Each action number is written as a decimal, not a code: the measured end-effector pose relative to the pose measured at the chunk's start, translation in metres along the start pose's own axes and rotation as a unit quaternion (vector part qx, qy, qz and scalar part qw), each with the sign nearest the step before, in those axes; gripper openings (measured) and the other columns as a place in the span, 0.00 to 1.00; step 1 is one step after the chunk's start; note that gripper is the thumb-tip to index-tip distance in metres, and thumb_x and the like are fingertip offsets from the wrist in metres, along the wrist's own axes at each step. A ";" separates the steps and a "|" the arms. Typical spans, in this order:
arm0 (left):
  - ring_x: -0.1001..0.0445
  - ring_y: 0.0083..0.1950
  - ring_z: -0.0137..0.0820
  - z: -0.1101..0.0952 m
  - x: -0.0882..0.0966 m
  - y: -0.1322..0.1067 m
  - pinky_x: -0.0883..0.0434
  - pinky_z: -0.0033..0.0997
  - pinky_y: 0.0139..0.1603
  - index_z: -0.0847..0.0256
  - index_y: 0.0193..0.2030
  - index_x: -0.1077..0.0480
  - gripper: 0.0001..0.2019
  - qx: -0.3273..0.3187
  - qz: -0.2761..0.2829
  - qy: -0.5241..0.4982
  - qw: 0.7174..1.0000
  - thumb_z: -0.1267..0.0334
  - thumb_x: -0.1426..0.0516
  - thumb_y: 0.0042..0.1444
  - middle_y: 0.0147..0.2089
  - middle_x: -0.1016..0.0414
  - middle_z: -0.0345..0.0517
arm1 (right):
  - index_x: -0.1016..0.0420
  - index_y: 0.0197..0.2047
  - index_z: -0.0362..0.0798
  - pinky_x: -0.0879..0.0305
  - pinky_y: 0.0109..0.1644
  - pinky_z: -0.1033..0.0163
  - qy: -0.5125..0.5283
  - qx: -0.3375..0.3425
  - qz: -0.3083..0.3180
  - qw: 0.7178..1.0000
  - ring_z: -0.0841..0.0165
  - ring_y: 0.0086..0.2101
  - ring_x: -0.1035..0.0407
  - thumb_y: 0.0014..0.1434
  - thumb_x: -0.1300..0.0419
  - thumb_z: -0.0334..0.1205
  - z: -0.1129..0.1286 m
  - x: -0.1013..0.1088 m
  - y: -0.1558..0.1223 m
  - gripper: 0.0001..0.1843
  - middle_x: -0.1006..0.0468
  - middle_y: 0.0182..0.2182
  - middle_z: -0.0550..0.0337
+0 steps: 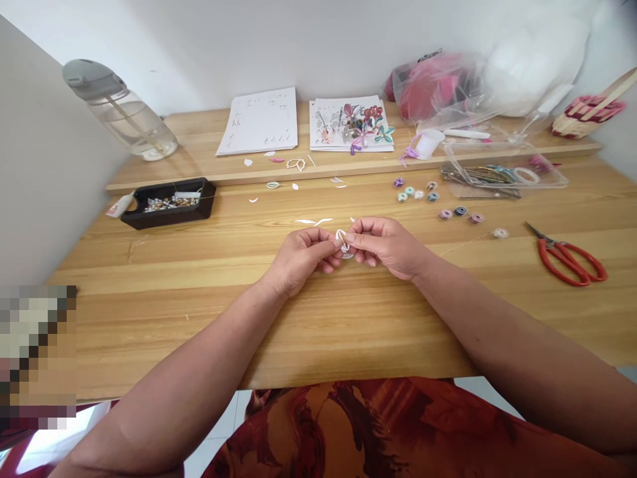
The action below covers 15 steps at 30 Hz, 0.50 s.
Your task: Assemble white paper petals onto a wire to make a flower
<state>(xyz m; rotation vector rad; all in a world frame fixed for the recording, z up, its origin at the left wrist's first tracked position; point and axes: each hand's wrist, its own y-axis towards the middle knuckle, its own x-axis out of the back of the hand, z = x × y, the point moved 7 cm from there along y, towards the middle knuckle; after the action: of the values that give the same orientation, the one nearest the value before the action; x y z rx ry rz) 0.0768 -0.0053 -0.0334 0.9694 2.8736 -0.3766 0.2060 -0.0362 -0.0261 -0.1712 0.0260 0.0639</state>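
Observation:
Both my hands meet over the middle of the wooden desk, fingertips pinched on a small white petal-shaped loop point(341, 235). My left hand point(308, 254) grips its left side between thumb and fingers. On the other side, my right hand point(382, 244) pinches it the same way. Part of the piece is hidden behind the fingertips. Just beyond the hands lie slim white leaf-shaped pieces point(304, 222). Further back are a green-and-white leaf shape point(273, 185) and a white outlined petal shape point(295, 164).
Red-handled scissors point(572, 262) lie at right, near several thread bobbins point(460, 210). A clear plastic box point(552, 174) holds thin sticks. At left stand a black bead tray point(172, 216) and a water bottle point(127, 116). Papers point(261, 123) and finished flower pieces point(365, 123) occupy the back shelf.

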 end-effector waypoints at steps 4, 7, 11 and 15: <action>0.28 0.28 0.25 0.001 0.000 0.000 0.33 0.21 0.26 0.66 0.31 0.30 0.11 0.001 -0.001 -0.002 1.000 0.60 0.36 0.50 0.29 0.27 0.44 | 0.30 0.28 0.45 0.48 0.19 0.71 0.002 0.000 -0.001 1.000 0.76 0.22 0.37 0.49 0.31 0.49 0.000 0.000 0.000 0.17 0.27 0.24 0.61; 0.28 0.28 0.25 0.000 0.001 0.000 0.33 0.22 0.26 0.66 0.31 0.30 0.11 0.000 -0.002 -0.002 1.000 0.59 0.36 0.50 0.30 0.26 0.44 | 0.30 0.28 0.45 0.48 0.19 0.71 0.001 0.003 0.002 1.000 0.76 0.21 0.37 0.50 0.32 0.48 0.000 0.000 0.000 0.16 0.27 0.23 0.61; 0.28 0.28 0.25 0.000 0.001 0.000 0.33 0.22 0.26 0.65 0.31 0.30 0.11 -0.001 -0.005 -0.006 1.000 0.59 0.36 0.50 0.29 0.26 0.44 | 0.30 0.28 0.45 0.48 0.19 0.71 0.001 0.003 0.006 1.000 0.76 0.22 0.37 0.51 0.32 0.49 0.000 0.000 0.000 0.16 0.27 0.24 0.61; 0.28 0.29 0.25 0.001 0.002 0.000 0.32 0.22 0.27 0.65 0.31 0.31 0.12 0.000 -0.015 -0.029 0.999 0.58 0.36 0.49 0.30 0.26 0.44 | 0.30 0.30 0.46 0.47 0.19 0.70 -0.010 0.007 0.020 1.000 0.75 0.22 0.36 0.51 0.33 0.50 0.001 -0.002 -0.001 0.17 0.27 0.24 0.61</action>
<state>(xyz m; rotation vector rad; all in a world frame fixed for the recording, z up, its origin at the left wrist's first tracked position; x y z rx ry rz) 0.0752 -0.0044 -0.0345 0.9019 2.8384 -0.3997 0.2036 -0.0367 -0.0247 -0.1552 0.0099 0.1052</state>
